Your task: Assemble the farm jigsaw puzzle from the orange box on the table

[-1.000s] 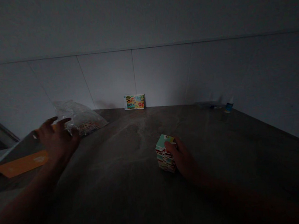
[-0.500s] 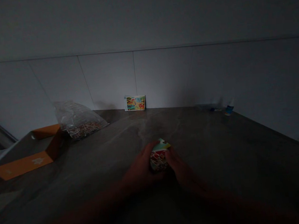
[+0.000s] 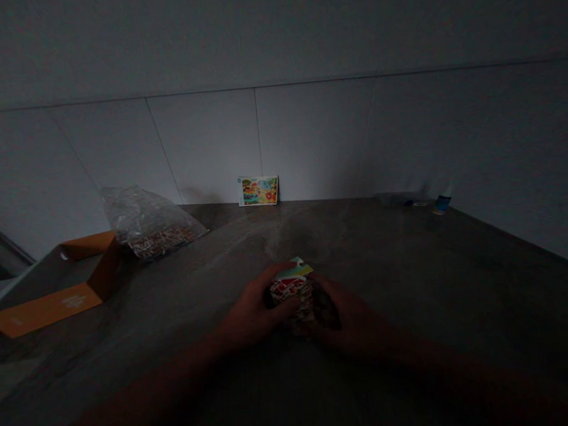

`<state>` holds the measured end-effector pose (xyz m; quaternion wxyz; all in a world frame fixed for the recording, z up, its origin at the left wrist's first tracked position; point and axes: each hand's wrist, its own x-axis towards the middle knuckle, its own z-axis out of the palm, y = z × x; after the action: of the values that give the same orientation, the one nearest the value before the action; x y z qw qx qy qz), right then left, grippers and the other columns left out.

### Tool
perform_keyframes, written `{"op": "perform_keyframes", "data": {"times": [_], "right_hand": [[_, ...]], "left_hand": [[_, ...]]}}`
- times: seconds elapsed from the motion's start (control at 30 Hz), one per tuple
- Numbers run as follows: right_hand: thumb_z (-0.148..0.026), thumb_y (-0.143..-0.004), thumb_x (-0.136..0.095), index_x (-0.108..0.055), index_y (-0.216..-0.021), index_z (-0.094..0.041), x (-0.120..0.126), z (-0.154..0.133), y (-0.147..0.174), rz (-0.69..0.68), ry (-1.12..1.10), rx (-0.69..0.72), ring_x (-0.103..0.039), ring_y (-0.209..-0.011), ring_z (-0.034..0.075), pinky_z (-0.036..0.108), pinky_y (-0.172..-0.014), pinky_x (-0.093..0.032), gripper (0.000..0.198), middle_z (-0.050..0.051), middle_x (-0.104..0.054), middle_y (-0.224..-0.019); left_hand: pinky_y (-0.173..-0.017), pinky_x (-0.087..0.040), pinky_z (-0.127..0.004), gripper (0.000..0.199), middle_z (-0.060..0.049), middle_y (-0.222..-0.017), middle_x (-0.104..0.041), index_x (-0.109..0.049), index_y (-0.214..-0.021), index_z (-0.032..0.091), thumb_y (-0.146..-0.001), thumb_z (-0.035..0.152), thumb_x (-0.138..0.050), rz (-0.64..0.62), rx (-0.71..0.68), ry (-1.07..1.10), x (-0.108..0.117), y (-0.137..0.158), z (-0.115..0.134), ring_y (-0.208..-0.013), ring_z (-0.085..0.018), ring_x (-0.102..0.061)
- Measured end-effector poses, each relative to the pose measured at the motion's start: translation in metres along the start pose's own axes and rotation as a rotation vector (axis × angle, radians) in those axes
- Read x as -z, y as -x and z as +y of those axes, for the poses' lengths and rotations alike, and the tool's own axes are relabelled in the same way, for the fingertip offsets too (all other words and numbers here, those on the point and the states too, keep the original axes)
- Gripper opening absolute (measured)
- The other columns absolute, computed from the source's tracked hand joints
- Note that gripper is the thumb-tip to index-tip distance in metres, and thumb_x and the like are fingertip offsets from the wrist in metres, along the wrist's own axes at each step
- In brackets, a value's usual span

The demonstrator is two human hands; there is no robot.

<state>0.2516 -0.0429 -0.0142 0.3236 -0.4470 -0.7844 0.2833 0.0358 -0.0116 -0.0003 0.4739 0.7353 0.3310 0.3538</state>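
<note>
A small stack of colourful jigsaw puzzle pieces (image 3: 294, 289) is between my hands, low over the middle of the dark table. The top piece is green, yellow and red, with a cut-out edge. My left hand (image 3: 256, 313) grips the stack from the left, thumb across its near side and fingers over the far edge. From the right, my right hand (image 3: 349, 314) curls around it; fingertips meet the upper right corner and the thumb is low by the near side. A dark gap shows inside the right hand's curve. Dim light hides the stack's underside.
An orange-sided open box (image 3: 47, 313) stands on the left, beside a clear plastic bag (image 3: 157, 228) of small pieces. A picture card (image 3: 258, 191) leans against the back wall (image 3: 307, 137). A small blue-labelled bottle (image 3: 442, 203) stands at the back right of the table (image 3: 209, 267).
The stack and my left hand have shifted slightly left. My right hand has opened into a wider curve, showing a gap beside the stack. The camera view has tipped slightly downward.
</note>
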Motion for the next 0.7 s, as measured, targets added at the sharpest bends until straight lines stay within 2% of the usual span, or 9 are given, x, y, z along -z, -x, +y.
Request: {"op": "perform_keyframes", "data": {"times": [0.2, 0.33, 0.47, 0.57, 0.7], "right_hand": [[-0.051, -0.072, -0.074, -0.047, -0.138, -0.019, 0.006, 0.000, -0.004, -0.036, -0.030, -0.044, -0.059, -0.116, 0.031, 0.050, -0.095, -0.050, 0.078, 0.016, -0.058, -0.132], [-0.042, -0.072, -0.077, -0.052, -0.134, -0.021, 0.011, 0.007, -0.010, -0.051, -0.029, -0.029, -0.060, -0.114, 0.029, 0.049, -0.096, -0.049, 0.070, 0.013, -0.060, -0.130], [-0.028, -0.077, -0.074, -0.055, -0.131, -0.019, 0.018, 0.016, -0.017, -0.055, -0.060, 0.053, -0.061, -0.113, 0.024, 0.044, -0.100, -0.047, 0.058, 0.011, -0.063, -0.128], [-0.025, -0.079, -0.072, -0.055, -0.130, -0.014, 0.024, 0.023, -0.021, -0.085, 0.047, 0.071, -0.059, -0.118, 0.023, 0.041, -0.104, -0.044, 0.055, 0.013, -0.061, -0.131], [-0.028, -0.084, -0.067, -0.052, -0.133, -0.013, 0.028, 0.023, -0.022, -0.176, 0.179, 0.135, -0.057, -0.121, 0.022, 0.038, -0.105, -0.043, 0.053, 0.012, -0.059, -0.134]], "left_hand": [[-0.098, -0.052, -0.042, 0.057, -0.008, -0.130, -0.061, -0.044, -0.138, 0.024, -0.086, 0.035, -0.065, 0.023, -0.005, -0.009, 0.002, -0.002, -0.006, -0.113, -0.023, -0.063], [-0.100, -0.051, -0.043, 0.063, -0.008, -0.133, -0.060, -0.041, -0.142, 0.023, -0.085, 0.040, -0.064, 0.043, 0.022, -0.053, 0.003, -0.003, -0.008, -0.115, -0.025, -0.062], [-0.101, -0.049, -0.047, 0.074, -0.009, -0.137, -0.056, -0.037, -0.146, 0.024, -0.082, 0.045, -0.066, 0.077, 0.056, -0.154, 0.004, -0.004, -0.006, -0.118, -0.028, -0.060], [-0.100, -0.050, -0.049, 0.102, -0.009, -0.141, -0.052, -0.026, -0.151, 0.029, -0.066, 0.044, -0.081, 0.028, 0.086, -0.225, 0.004, -0.005, -0.005, -0.118, -0.031, -0.059], [-0.097, -0.053, -0.045, 0.099, -0.006, -0.136, -0.057, -0.028, -0.150, 0.032, -0.067, 0.046, -0.080, 0.064, 0.125, -0.343, 0.003, -0.006, 0.002, -0.112, -0.030, -0.063]]}}
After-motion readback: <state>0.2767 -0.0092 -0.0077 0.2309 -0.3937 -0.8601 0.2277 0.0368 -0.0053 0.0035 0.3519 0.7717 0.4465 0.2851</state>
